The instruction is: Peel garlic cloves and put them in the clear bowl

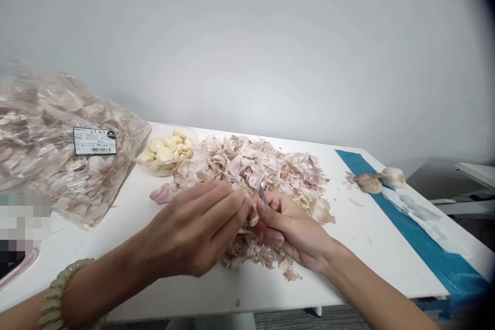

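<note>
My left hand, with a beaded bracelet at the wrist, is closed, its fingertips pinching a garlic clove from the left. My right hand meets it above the table, fingers wrapped round a small metal blade whose tip points up. The clove lies between both hands, partly hidden by fingers. Beneath and behind them spreads a big heap of garlic skins. Behind my left hand, a clear round bowl holds several peeled cloves.
At the left stands a large clear bag full of skins. A phone lies near the left edge. Two garlic bulbs rest by a blue strip at the right. A wall rises behind the white table.
</note>
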Demonstrator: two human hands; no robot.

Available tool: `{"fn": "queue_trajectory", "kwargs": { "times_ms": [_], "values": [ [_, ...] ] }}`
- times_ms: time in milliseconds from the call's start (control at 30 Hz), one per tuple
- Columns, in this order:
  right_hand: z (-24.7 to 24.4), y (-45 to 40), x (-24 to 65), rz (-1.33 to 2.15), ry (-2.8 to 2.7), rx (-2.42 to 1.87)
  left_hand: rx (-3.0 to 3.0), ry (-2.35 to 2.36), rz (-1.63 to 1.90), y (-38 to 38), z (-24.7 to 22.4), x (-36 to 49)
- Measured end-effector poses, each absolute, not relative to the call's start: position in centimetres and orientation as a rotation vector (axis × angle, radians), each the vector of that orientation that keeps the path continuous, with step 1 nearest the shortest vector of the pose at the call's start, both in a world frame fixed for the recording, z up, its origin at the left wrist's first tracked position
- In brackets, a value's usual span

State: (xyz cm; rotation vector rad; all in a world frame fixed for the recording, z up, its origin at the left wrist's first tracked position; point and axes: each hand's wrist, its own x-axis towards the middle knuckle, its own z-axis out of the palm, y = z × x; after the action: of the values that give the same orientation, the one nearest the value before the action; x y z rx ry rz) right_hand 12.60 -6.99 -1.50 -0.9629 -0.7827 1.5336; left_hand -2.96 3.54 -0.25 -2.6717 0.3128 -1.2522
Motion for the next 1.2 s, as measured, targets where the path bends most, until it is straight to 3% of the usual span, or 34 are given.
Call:
{"fn": "queue_trajectory", "kwargs": {
  "times_ms": [633, 1200],
  "values": [
    [-0.7, -7.5, 12.5, 1.556, -0.790, -0.911, -2.955, 0.260, -1.697, 3.1, -0.2, -2.6],
    [-1.2, -7.6, 12.6, 1.523, -0.881, -0.993, -3.193, 0.405, -1.620, 3.2, 0.1, -2.4]
  ]
}}
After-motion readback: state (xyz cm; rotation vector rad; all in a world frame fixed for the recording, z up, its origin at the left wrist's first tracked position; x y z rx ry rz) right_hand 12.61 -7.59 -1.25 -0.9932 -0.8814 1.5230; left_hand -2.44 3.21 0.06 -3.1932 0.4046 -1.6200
